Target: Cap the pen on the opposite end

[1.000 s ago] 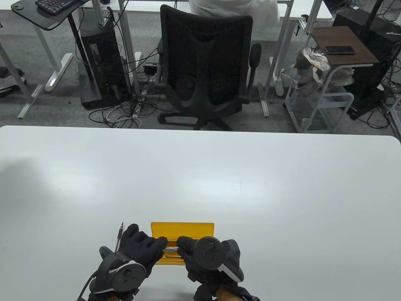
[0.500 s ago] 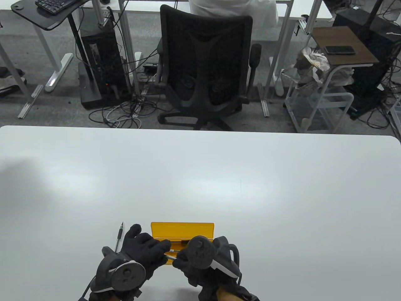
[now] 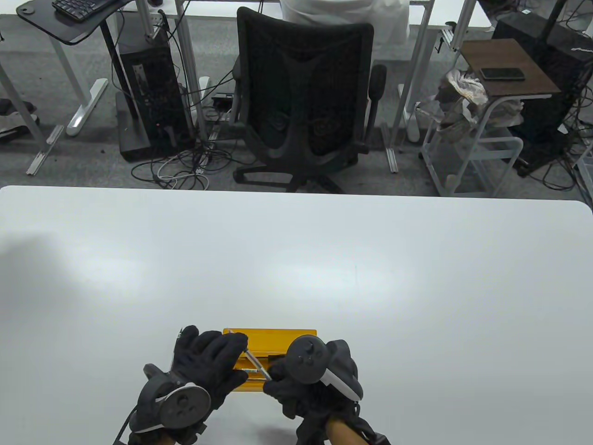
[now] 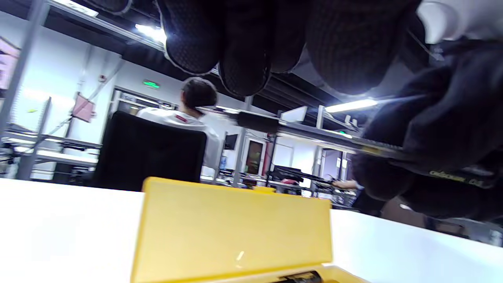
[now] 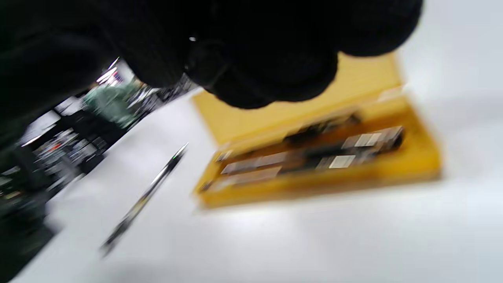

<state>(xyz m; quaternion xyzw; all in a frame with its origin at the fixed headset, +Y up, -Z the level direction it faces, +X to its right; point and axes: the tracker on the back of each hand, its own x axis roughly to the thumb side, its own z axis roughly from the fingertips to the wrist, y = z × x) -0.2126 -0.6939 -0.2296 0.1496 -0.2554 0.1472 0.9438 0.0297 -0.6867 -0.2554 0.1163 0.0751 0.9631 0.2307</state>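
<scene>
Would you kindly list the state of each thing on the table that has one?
Yellow case: open, lid upright, pens inside.
Held pen: gripped between left hand and right hand, above the case.
Second pen: lying on the table, left of the case.

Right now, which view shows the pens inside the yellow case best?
Right wrist view: the open yellow case shows its pens, though blurred. Table view has hands covering most of it; left wrist view shows mainly the raised lid.
</scene>
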